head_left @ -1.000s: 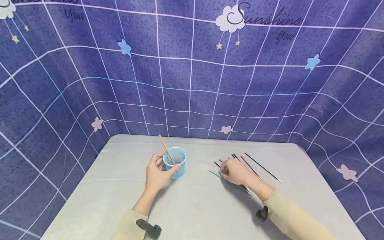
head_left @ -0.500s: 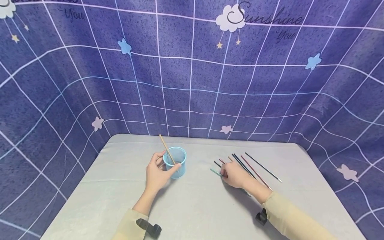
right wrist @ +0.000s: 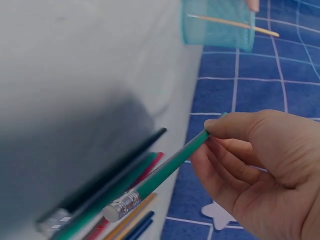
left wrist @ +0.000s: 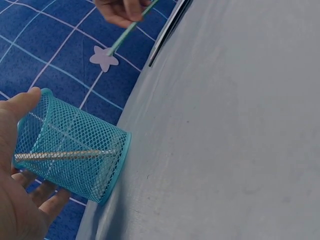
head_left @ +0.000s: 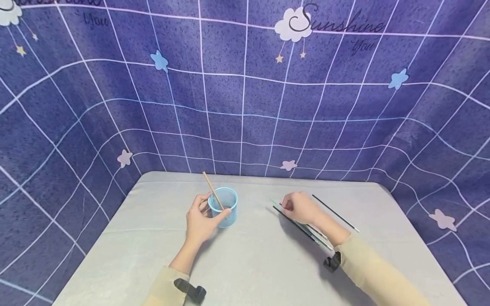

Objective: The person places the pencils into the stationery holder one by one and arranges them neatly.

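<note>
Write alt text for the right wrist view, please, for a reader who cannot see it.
The right hand pinches a green pencil, its eraser pointing to the lower left. Other pencils lie on the table; at the top, a blue cup holds a yellow pencil.

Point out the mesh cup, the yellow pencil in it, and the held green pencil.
Mesh cup (left wrist: 77,137): left wrist view, its side wall.
Yellow pencil (head_left: 212,190): head view, middle of its shaft.
Held green pencil (right wrist: 167,167): right wrist view, middle of its shaft.

Blue mesh cup (head_left: 231,218) stands w/ tan pencil (head_left: 213,189) inside; grn pencil (right wrist: 167,169) in R grip (right wrist: 272,165).
</note>
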A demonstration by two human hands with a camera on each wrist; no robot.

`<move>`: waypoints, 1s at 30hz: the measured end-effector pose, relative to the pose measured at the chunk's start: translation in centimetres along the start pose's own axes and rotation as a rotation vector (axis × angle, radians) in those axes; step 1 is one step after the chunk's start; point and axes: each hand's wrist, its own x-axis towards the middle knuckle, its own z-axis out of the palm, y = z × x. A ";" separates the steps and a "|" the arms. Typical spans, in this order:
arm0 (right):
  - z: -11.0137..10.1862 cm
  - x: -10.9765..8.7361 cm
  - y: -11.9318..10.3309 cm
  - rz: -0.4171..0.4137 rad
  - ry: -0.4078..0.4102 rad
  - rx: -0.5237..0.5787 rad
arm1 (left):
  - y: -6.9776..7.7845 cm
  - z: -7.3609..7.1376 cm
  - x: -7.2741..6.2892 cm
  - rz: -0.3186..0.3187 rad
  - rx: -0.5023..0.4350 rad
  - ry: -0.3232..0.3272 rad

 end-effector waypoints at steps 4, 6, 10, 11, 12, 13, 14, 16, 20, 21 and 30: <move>-1.1 0.8 0.0 0.039 0.005 0.078 | -0.2 0.1 0.0 0.003 0.011 0.002; -1.6 1.2 0.0 0.047 0.025 0.106 | -0.3 0.2 0.1 0.000 0.010 0.003; -2.5 1.8 -0.4 0.059 0.076 0.120 | -0.3 0.3 0.0 0.000 0.000 -0.001; -2.7 1.9 -0.5 0.068 0.089 0.117 | -0.2 0.3 0.0 -0.002 -0.003 -0.003; -2.9 2.1 -0.6 0.076 0.104 0.114 | -0.2 0.3 0.0 -0.004 -0.003 -0.003; -3.1 2.3 -0.8 0.087 0.118 0.114 | -0.2 0.3 0.0 -0.006 -0.004 -0.003; -3.3 2.4 -1.0 0.097 0.132 0.109 | -0.2 0.3 0.0 -0.007 -0.005 -0.001; -3.6 2.8 -1.5 0.117 0.171 0.109 | -0.2 0.2 0.0 -0.010 -0.005 0.006; -4.1 3.9 -2.5 0.125 0.259 0.130 | -0.2 0.2 0.1 -0.010 0.001 0.014; -4.2 4.2 -2.8 0.121 0.279 0.143 | -0.2 0.2 0.1 -0.010 0.002 0.014; -5.1 7.0 -6.5 0.062 0.408 0.342 | -0.4 0.1 0.1 -0.002 -0.006 0.007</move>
